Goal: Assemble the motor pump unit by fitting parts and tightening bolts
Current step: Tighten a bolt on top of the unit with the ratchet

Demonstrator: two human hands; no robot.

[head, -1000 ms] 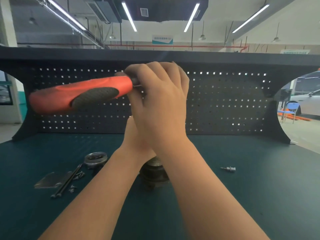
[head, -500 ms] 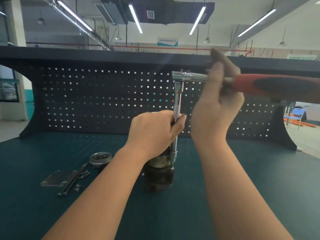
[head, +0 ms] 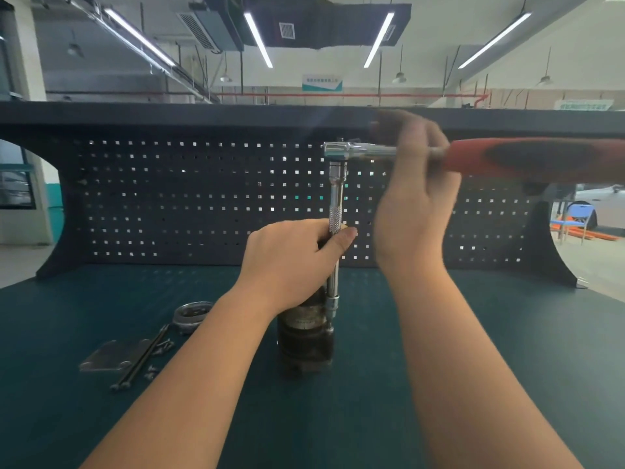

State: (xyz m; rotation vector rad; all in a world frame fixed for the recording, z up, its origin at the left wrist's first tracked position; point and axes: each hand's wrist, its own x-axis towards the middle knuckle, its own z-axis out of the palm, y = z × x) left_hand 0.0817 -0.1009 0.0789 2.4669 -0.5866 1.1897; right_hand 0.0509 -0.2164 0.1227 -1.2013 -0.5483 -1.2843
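- The loose parts lie nearest, on the left of the green bench top [head: 507,367]: a flat metal plate [head: 108,357], 2 long bolts [head: 142,358] lying side by side across it, a few small screws [head: 162,346] beside them, and just beyond, a round metal ring [head: 192,313]. None of these is fitted yet, so by my reckoning a good part of the assembly is left.
- At mid-bench the motor pump unit [head: 304,340] stands upright, dark and cylindrical.
- An extension bar [head: 335,225] rises straight up from the unit's right top edge; a bolt there is likely being tightened.
- The left hand [head: 291,258] is curled round the bar, steadying it above the unit.
- Farther and higher, the right hand [head: 412,198], blurred, wraps its fingers round the shank of the ratchet wrench [head: 439,154], whose red handle points right.
- Farthest stands the perforated back panel [head: 203,198].
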